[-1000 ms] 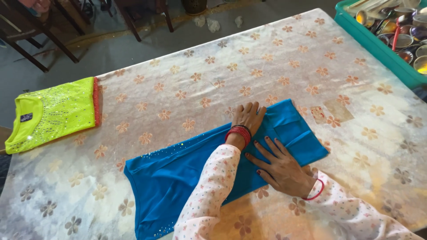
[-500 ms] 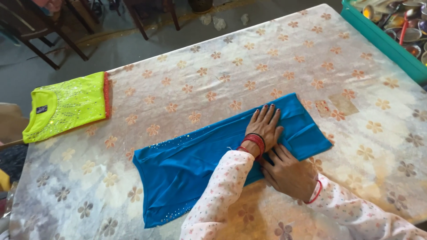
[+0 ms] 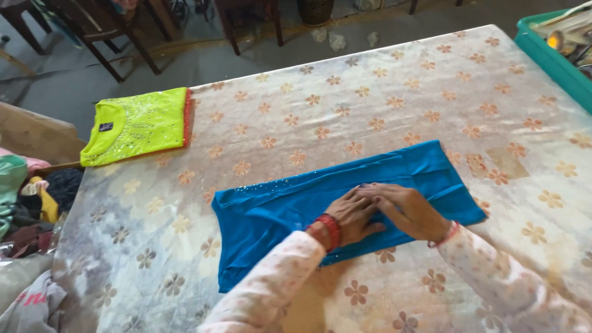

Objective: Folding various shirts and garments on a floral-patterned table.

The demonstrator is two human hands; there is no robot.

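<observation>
A blue garment (image 3: 277, 209) lies flat across the table (image 3: 394, 92), folded lengthwise into a long strip with small sequins along its upper edge. My left hand (image 3: 351, 216) rests palm down on the middle of it, a red bangle at the wrist. My right hand (image 3: 407, 209) presses flat on the cloth just to the right, its fingertips touching the left hand's fingers. Both sleeves are pale pink with a small print. Neither hand grips anything.
A folded neon yellow top (image 3: 135, 126) lies on an orange garment at the table's far left corner. A teal crate (image 3: 549, 55) with metal items stands at the right edge. A pile of clothes (image 3: 24, 203) sits left of the table. Dark chairs (image 3: 111, 24) stand beyond.
My hands have slid together on the blue garment, from apart to side by side with fingers touching. The head view has shifted, so the table now appears lower and to the right.
</observation>
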